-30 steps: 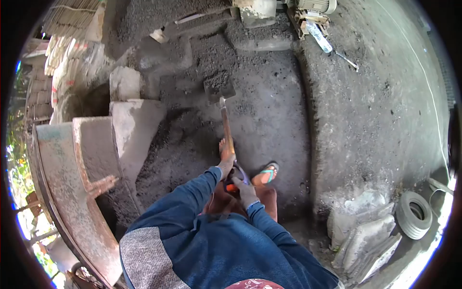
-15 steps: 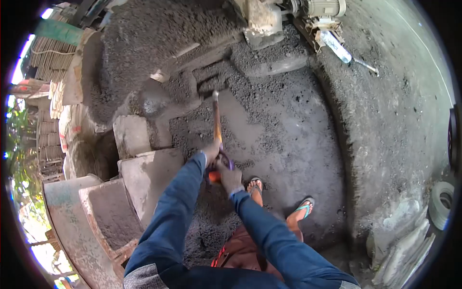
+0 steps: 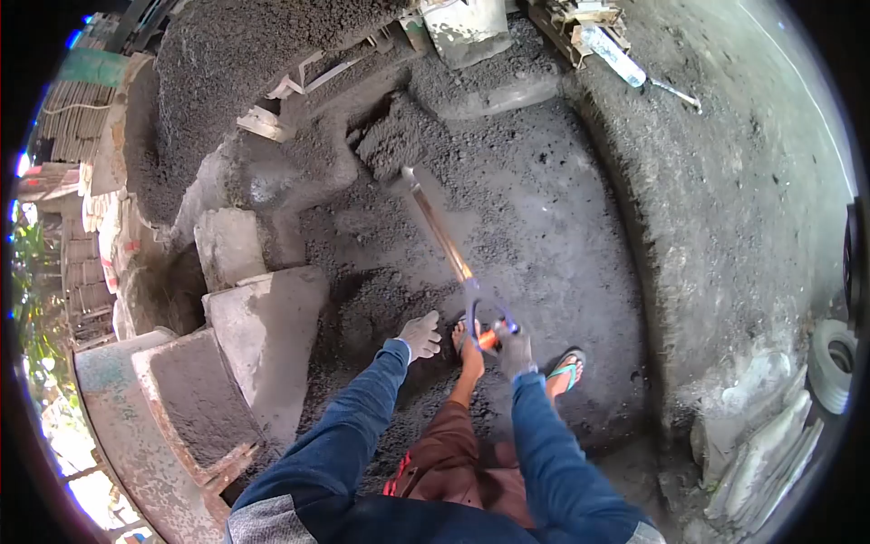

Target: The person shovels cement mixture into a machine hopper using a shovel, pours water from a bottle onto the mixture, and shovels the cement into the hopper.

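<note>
A shovel (image 3: 441, 234) slants from its handle near my feet up to its blade, which lies at the dark gravelly heap (image 3: 394, 136). My right hand (image 3: 517, 351) is closed on the shovel's orange and purple D-shaped grip. My left hand (image 3: 420, 335), in a pale glove, is off the shaft, to the left of the grip, with its fingers apart and nothing in it. Dark loose material hides most of the blade.
Concrete slabs (image 3: 272, 335) and a metal trough (image 3: 136, 408) stand on the left. A low ledge runs along the right, with a plastic bottle (image 3: 613, 56) on top. Leaning slabs (image 3: 757, 458) and a tire (image 3: 829, 367) are at the lower right.
My left hand has let go of the shaft and moved off to the left. The grip has swung right with my right hand. Loose material now covers the blade area.
</note>
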`<action>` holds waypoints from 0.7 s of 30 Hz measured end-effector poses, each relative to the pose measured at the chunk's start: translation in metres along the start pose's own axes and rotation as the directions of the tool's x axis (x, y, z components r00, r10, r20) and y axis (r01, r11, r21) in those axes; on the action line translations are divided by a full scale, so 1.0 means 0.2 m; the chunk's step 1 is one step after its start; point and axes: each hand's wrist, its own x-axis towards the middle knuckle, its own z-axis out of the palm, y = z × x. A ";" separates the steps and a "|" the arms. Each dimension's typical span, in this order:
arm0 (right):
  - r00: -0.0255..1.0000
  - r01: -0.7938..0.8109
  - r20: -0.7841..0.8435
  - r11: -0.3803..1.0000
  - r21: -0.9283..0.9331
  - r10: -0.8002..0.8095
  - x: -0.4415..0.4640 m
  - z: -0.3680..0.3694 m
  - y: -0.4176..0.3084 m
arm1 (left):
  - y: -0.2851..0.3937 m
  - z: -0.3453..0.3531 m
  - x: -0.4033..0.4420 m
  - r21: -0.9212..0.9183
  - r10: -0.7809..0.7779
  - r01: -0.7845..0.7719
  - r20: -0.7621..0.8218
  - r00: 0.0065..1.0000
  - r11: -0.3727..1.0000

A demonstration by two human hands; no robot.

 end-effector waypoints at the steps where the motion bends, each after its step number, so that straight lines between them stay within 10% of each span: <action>1: 1.000 0.017 -0.004 0.996 -0.088 -0.017 -0.12 -0.07 0.03 | 0.00 0.04 -0.02 -0.197 -0.158 0.158 0.013 0.987 0.968; 5: 0.999 -0.038 0.023 0.999 -0.035 0.039 -0.70 -0.25 0.08 | -0.05 0.21 0.26 -0.492 -0.021 0.198 0.342 0.939 0.848; 9: 0.919 0.200 -0.212 0.854 -0.480 -0.334 -1.19 -0.42 0.18 | -0.02 0.54 0.48 -0.829 -0.063 0.270 0.275 0.959 0.489; 10: 0.885 0.173 -0.325 0.882 -0.438 -0.335 -1.28 -0.43 0.15 | -0.10 0.61 0.58 -0.821 -0.035 0.138 0.142 0.989 0.554; 11: 0.835 0.071 -0.548 0.997 0.030 -0.043 -1.35 -0.41 0.13 | -0.16 0.68 0.61 -0.782 -0.056 0.128 0.119 0.991 0.610; 17: 0.571 -0.048 -0.821 0.997 -0.066 -0.027 -1.73 -0.88 0.12 | -0.61 1.15 0.27 -0.608 -0.200 0.335 0.280 0.939 0.720; 19: 0.602 -0.208 -0.743 0.841 -0.499 -0.292 -1.89 -1.46 0.51 | -0.72 1.28 0.02 -0.652 -0.268 0.382 0.273 0.924 0.655; 21: 0.522 -0.213 -0.836 0.923 -0.320 -0.169 -2.03 -1.51 0.44 | -0.81 1.37 -0.18 -0.668 -0.276 0.468 0.379 0.883 0.578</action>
